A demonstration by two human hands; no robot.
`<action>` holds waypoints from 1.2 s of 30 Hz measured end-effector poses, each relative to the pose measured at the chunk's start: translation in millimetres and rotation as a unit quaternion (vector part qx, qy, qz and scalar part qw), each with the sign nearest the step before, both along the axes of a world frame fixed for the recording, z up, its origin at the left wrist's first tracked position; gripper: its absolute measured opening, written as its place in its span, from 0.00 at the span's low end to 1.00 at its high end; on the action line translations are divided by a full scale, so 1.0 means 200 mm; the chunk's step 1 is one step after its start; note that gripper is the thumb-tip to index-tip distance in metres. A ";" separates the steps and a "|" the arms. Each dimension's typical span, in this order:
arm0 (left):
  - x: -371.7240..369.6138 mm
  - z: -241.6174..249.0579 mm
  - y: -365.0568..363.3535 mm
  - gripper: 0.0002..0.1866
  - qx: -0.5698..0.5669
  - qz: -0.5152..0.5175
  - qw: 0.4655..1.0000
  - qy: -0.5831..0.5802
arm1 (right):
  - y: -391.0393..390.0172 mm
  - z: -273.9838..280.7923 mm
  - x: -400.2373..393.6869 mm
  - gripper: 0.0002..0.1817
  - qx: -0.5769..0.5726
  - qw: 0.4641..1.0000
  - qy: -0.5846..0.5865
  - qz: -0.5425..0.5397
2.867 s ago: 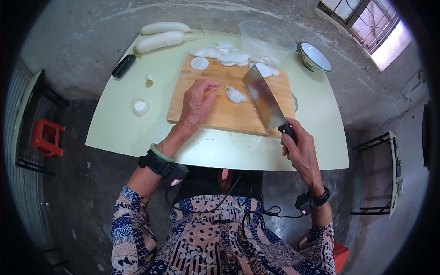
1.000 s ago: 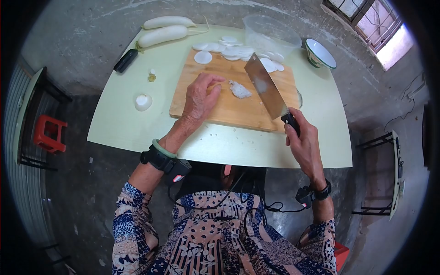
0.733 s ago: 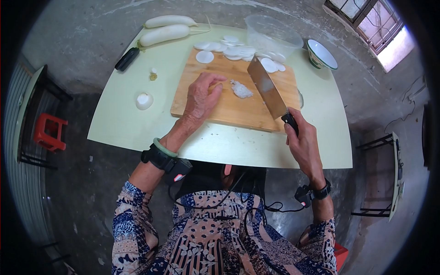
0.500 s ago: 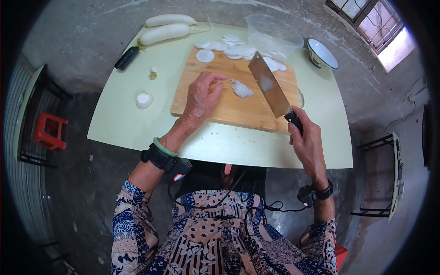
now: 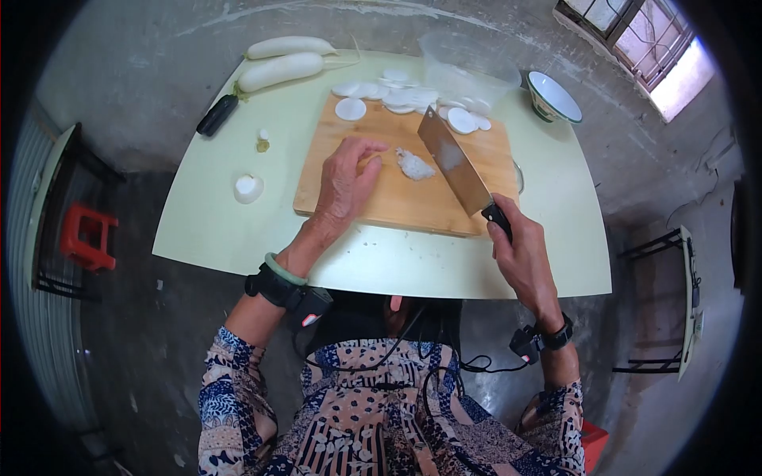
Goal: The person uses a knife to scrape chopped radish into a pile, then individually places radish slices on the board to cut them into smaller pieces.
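My right hand (image 5: 524, 252) is wrapped round the black handle of a cleaver (image 5: 456, 161). Its broad blade slants over the right half of a wooden cutting board (image 5: 381, 202), with white bits stuck to the metal. A small heap of finely chopped white pieces (image 5: 414, 165) lies left of the blade. On the heap's other side is my left hand (image 5: 348, 178), fingers curved and thumb apart, nothing visible in it. Round white radish slices (image 5: 409, 97) overlap along the board's far edge, and a single slice (image 5: 350, 109) lies at its far left.
Two whole white radishes (image 5: 282, 71) lie at the back left, near a black object (image 5: 217, 116). A radish end (image 5: 248, 189) and small scraps (image 5: 263, 143) sit left of the board. Behind it stand a clear plastic tub (image 5: 468, 71) and a bowl (image 5: 554, 97).
The cleaver has shifted slightly left, nearer the chopped heap, uncovering a round slice behind it. My left hand stays beside the heap. The whole view has tilted a little.
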State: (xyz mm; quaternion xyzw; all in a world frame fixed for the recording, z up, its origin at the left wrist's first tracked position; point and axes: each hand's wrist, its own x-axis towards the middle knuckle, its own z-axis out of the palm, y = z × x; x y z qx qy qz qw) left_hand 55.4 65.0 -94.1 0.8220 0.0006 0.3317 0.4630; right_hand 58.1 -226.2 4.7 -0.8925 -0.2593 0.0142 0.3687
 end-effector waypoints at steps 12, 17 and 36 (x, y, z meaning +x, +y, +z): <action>0.00 0.01 0.00 0.11 0.001 -0.006 1.000 -0.002 | -0.01 0.04 0.00 0.19 -0.012 1.000 -0.021 -0.001; 0.00 0.01 0.00 0.11 -0.010 -0.007 1.000 0.007 | 0.00 0.03 0.01 0.19 -0.012 1.000 -0.012 0.002; 0.00 0.01 0.00 0.10 -0.007 0.002 1.000 -0.001 | -0.01 0.03 0.01 0.20 -0.014 1.000 -0.001 -0.009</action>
